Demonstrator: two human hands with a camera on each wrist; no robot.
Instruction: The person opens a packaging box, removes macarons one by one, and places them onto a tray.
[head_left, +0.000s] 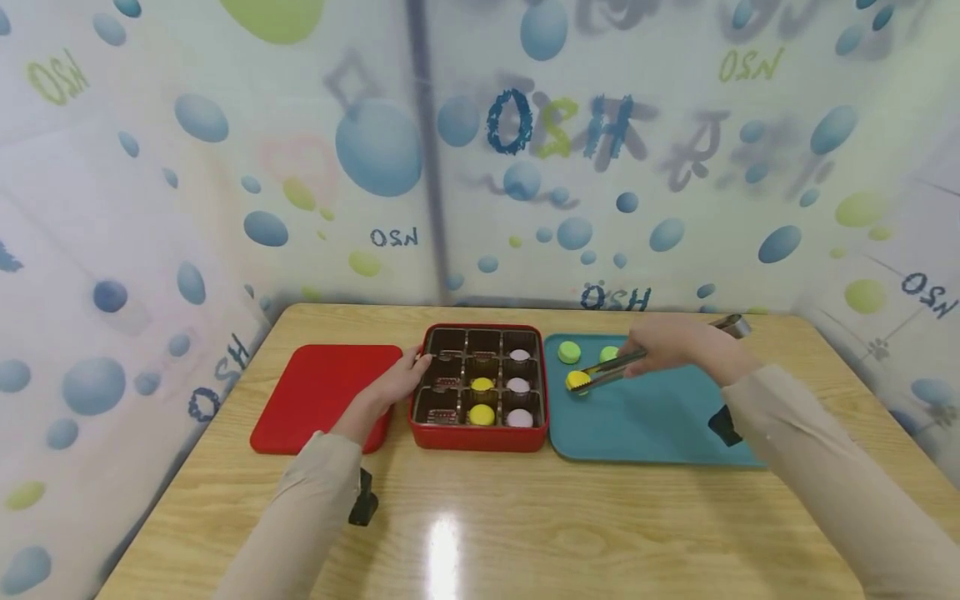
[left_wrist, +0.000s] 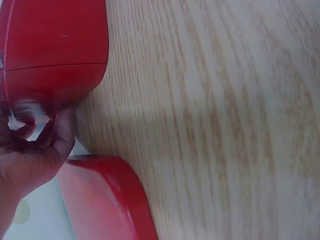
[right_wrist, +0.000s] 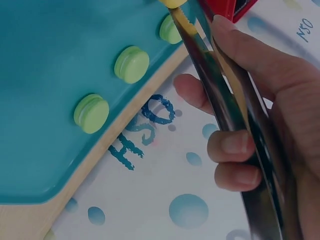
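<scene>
My left hand (head_left: 396, 377) holds the left edge of a red box (head_left: 480, 439), its bent fingers against the side wall in the left wrist view. Inside is a dark divided insert. Pale purple macarons (head_left: 519, 386) sit in its right column, yellow macarons (head_left: 482, 414) in the middle and front compartments of the middle column. My right hand (head_left: 671, 340) grips metal tongs (right_wrist: 220, 92). Between the tong tips is a yellow macaron (head_left: 577, 380), over the left part of a blue tray (head_left: 637, 437). Three green macarons (right_wrist: 132, 65) stand along the tray's far side.
A red lid (head_left: 326, 392) lies on the wooden table (head_left: 480, 517), left of the box. The tray stands close against the box's right side. Behind the table hangs a patterned cloth (head_left: 480, 208).
</scene>
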